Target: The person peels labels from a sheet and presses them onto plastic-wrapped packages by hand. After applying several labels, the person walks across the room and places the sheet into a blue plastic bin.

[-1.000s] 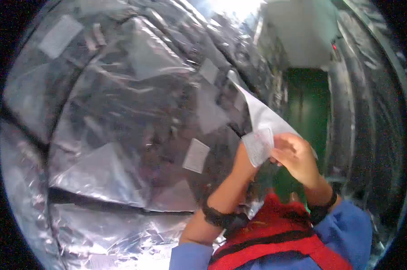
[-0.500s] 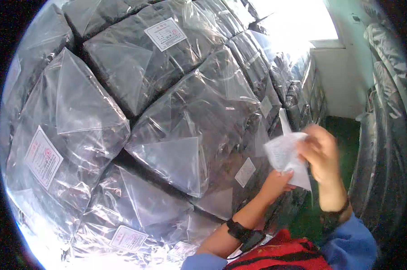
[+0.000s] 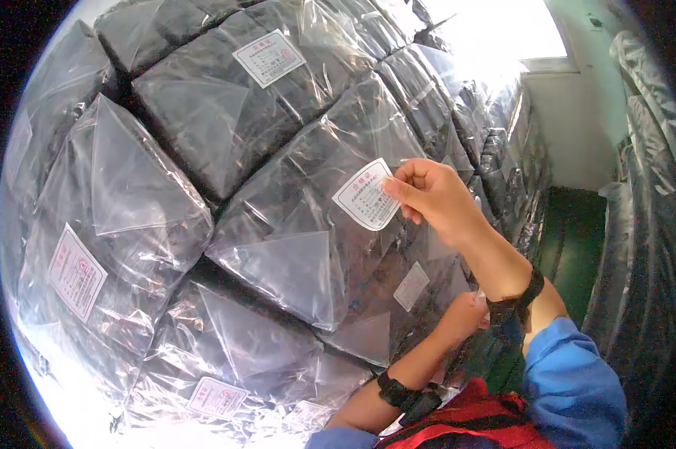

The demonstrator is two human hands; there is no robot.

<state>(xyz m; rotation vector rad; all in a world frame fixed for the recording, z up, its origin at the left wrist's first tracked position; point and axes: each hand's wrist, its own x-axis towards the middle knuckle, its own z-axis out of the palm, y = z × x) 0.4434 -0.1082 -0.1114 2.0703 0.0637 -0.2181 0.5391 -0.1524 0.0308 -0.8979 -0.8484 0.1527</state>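
Note:
My right hand pinches a white label with red heading and black printed text between thumb and fingers. The label is held up close over the front of a dark bale wrapped in clear plastic. Lower down, my left hand is closed near the lower side of the bales, a pale edge of white paper showing at its fingers. My right forearm hides part of it. Between the two hands, a pale label is on the wrapped bale.
Stacked plastic-wrapped dark bales fill the left and middle, several with labels, such as one at the top and one at the left. A green floor strip runs between them and more wrapped goods at right. A bright window is behind.
My right hand has moved up and left from the white papers by my left hand, carrying one label to the bale's front. My left hand stays low, shifted slightly downward.

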